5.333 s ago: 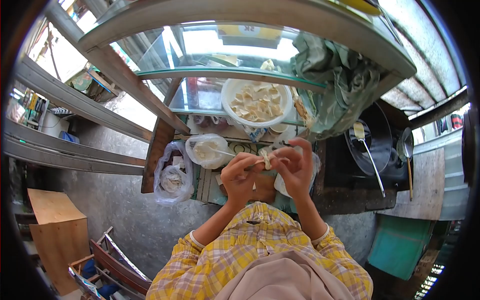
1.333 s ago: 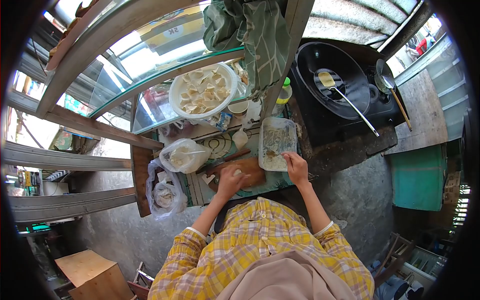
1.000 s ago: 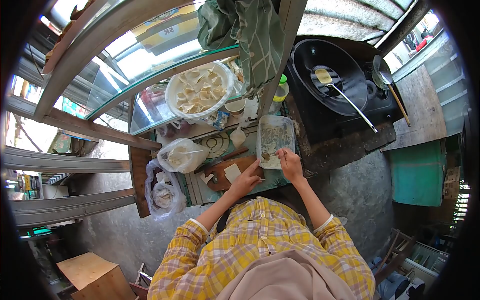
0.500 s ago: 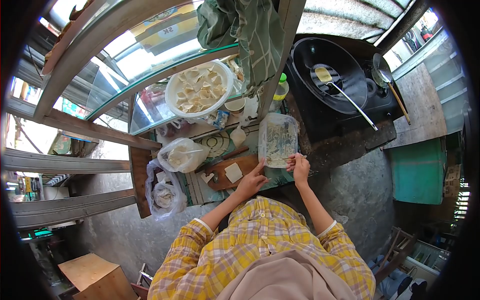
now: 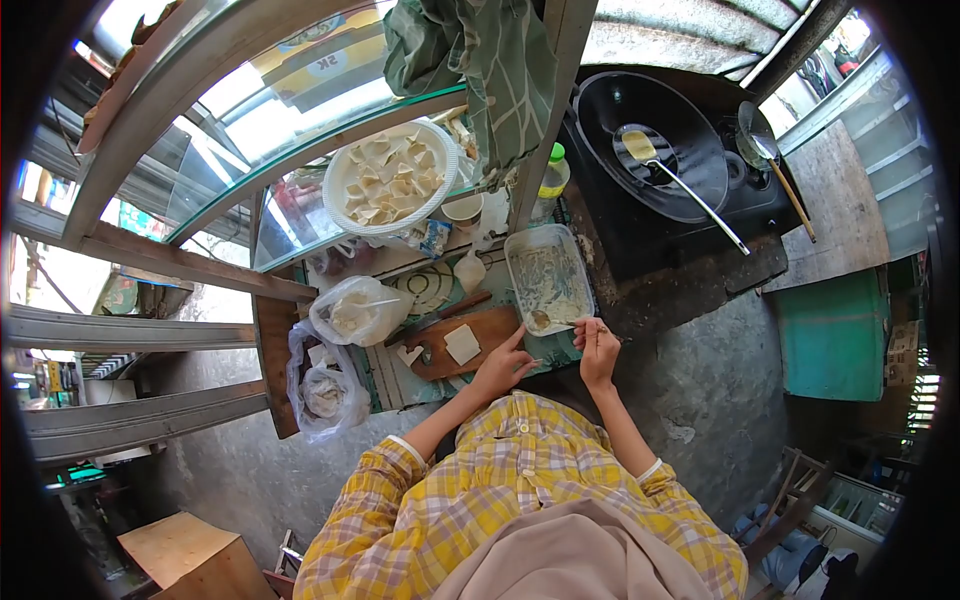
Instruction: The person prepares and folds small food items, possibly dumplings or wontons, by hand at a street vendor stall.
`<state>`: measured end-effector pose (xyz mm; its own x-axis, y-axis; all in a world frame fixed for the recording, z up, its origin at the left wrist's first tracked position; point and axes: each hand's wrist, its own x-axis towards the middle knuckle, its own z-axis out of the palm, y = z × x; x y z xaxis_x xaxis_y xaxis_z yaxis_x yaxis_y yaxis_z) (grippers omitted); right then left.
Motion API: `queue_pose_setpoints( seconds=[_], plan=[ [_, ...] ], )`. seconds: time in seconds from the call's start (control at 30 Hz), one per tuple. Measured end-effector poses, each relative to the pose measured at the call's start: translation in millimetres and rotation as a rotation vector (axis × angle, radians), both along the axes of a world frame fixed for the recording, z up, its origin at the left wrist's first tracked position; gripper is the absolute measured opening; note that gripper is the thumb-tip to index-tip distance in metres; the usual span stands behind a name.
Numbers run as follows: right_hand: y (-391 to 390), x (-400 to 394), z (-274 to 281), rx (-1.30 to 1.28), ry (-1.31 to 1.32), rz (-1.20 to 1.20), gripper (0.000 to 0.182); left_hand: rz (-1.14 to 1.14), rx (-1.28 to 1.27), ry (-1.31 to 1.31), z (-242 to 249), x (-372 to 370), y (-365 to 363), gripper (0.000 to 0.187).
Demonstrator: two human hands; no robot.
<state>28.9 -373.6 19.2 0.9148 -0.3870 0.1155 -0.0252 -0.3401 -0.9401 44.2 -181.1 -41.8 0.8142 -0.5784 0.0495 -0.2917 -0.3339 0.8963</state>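
Note:
A clear rectangular plastic container (image 5: 515, 262) with pale, pasty batter smeared inside stands at the counter's front. My right hand (image 5: 597, 352) is closed at its near right corner, pinching the thin handle of what looks like a spoon (image 5: 541, 319), whose rounded end lies in the batter. My left hand (image 5: 503, 368) has its index finger stretched to the container's near left corner, thumb apart; its other fingers are partly hidden. Left of it is a wooden cutting board (image 5: 490, 325) with a pale square slice (image 5: 462, 344) and a knife (image 5: 440, 318) along its far edge.
A white basket (image 5: 333, 205) of pale cut pieces stands behind the board. Plastic bags (image 5: 360, 308) sit at left. At right, a black wok (image 5: 690, 130) on the stove holds a long-handled turner (image 5: 700, 200); a skimmer (image 5: 790, 195) lies beside it. A green-capped bottle (image 5: 555, 175) stands between.
My right hand has dipped slightly, and the spoon now slants into the container's near left part instead of lying across its near edge. My left hand stays almost in place. The view has shifted slightly.

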Motion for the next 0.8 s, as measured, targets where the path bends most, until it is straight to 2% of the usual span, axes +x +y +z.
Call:
queue_pose_setpoints(
  seconds=[0.1,0.2,0.3,0.4,0.5,0.6,0.7,0.8],
  plan=[
    [-5,0,-14,0.198,0.055,-0.085,0.033,-0.001,-0.024,0.014,-2,0,1,0.015],
    [-19,1,-35,0.482,0.163,-0.208,0.035,0.026,-0.078,-0.096,0,2,-1,0.016],
    [-29,-4,-47,0.746,0.236,-0.294,0.037,0.05,-0.054,-0.03,15,4,1,0.016],
    [-36,-9,-58,0.934,0.234,-0.403,0.037,0.1,-0.032,-0.032,9,5,7,0.016],
    [-43,-11,-56,1.037,0.172,-0.454,0.038,0.304,-0.005,0.342,22,6,12,0.019],
    [-48,-10,-42,1.063,0.071,-0.444,0.039,0.516,-0.224,0.555,22,12,13,0.024],
    [-54,-7,-19,1.033,0.012,-0.407,0.039,0.56,-0.391,0.676,31,28,4,0.027],
    [-54,-3,14,0.991,-0.03,-0.331,0.039,0.563,-0.537,0.935,45,47,-12,0.029]
  ],
)
